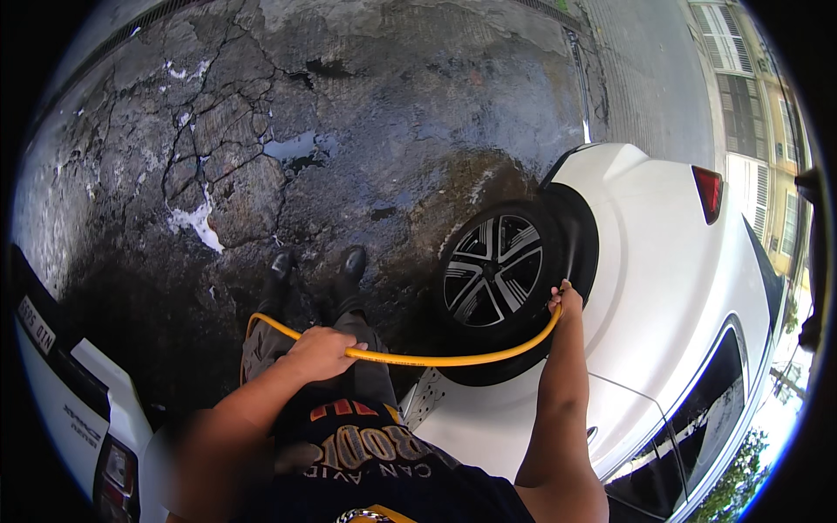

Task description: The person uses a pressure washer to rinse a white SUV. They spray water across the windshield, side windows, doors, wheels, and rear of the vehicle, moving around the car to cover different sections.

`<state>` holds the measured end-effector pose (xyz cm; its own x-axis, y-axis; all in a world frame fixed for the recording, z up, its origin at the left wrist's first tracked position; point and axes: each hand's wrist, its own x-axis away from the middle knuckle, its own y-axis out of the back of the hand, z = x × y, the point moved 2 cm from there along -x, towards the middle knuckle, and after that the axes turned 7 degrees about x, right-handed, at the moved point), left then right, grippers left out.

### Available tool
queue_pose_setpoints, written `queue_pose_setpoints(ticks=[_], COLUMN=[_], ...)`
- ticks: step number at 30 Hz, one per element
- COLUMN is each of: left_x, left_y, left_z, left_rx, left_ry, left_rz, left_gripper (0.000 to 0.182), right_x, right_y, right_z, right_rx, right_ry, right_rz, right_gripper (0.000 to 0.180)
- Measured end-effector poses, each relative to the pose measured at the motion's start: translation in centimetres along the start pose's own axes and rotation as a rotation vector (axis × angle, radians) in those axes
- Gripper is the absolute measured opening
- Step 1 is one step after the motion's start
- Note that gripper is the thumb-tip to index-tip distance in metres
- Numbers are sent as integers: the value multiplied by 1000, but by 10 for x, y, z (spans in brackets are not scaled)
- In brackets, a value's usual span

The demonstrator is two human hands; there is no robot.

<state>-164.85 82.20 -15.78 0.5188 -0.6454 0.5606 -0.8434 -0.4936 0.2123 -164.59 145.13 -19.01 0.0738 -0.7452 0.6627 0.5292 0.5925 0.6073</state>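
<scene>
A yellow hose [451, 360] runs between my two hands. My left hand [325, 353] is closed around it in front of my thighs, and the rest of it hangs down past my leg. My right hand [566, 300] grips the hose's end at the wheel arch [582, 225] of a white car [634, 274]. From that end a spray of water appears to go up into the arch, though it is faint. Just left of my right hand is the car's wheel [494, 268], with a black tyre and a black-and-silver spoked alloy rim.
Wet, cracked concrete [392, 98] with puddles [297, 149] and white foam [199, 222] lies underfoot. A second white vehicle [65, 392], marked Isuzu, stands close at the lower left. A drain grating [147, 23] crosses the far left. Buildings [752, 111] rise at the right.
</scene>
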Motion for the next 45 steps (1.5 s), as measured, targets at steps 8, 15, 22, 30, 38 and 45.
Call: queue_pose_setpoints(ticks=[8, 15, 22, 30, 38, 45], left_x=[-7, -18, -27, -46, -53, -55], left_y=[13, 2, 7, 8, -8, -17], left_z=[17, 5, 0, 4, 3, 1], left_rx=[-2, 76, 103, 134, 91, 21], left_ry=[76, 39, 49, 85, 129, 114], left_rz=[-24, -54, -75, -104, 18, 62], left_gripper=[36, 30, 20, 23, 25, 28], right_x=[25, 30, 41, 90, 85, 49], right_y=[-18, -5, -5, -23, -28, -29], right_z=[-8, -16, 2, 30, 60, 47], right_rx=[-279, -516, -634, -215, 191, 243], right_ry=[250, 316, 538, 751, 728, 834], right_rz=[94, 348, 521, 267, -264, -217], right_gripper=[8, 32, 55, 57, 49, 36])
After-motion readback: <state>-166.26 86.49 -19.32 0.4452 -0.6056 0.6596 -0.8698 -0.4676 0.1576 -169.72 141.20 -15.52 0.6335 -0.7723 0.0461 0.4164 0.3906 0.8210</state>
